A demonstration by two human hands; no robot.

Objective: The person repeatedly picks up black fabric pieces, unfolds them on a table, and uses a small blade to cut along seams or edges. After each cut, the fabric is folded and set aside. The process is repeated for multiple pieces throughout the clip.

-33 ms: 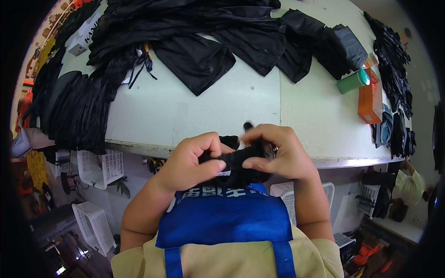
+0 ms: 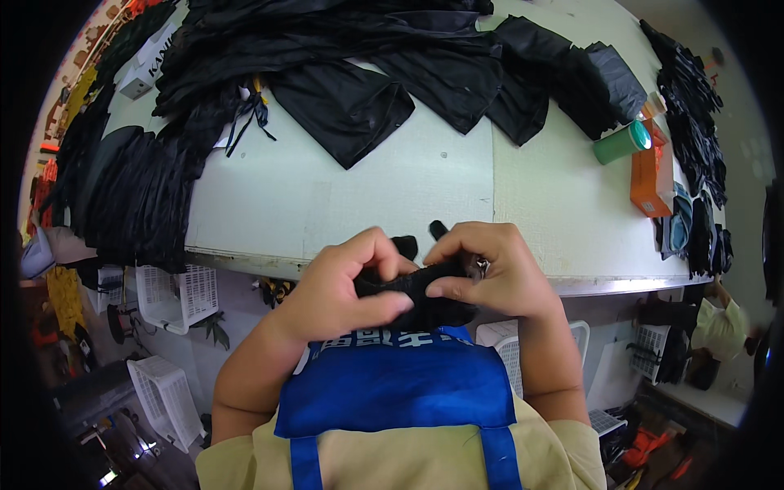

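A bunched piece of black cloth (image 2: 412, 296) is held in front of my blue apron, at the table's near edge. My left hand (image 2: 347, 282) grips its left side, thumb and fingers curled around the fabric. My right hand (image 2: 494, 269) pinches the right side with the thumb pressed on top. From behind the right fingers a black rounded end (image 2: 438, 229) sticks up, and a shiny metal bit (image 2: 482, 265) shows in the palm; I cannot make out what they belong to. Both hands are a short way apart.
Black garments (image 2: 343, 106) are heaped across the far side of the pale table (image 2: 343, 196). A black folded stack (image 2: 135, 192) lies left. At right stand a green cup (image 2: 619, 144) and an orange box (image 2: 653, 180). White baskets (image 2: 175, 296) sit below the table edge.
My left thumb has shifted slightly right across the cloth. A small white tag that showed below it is now hidden. The right hand is almost unmoved.
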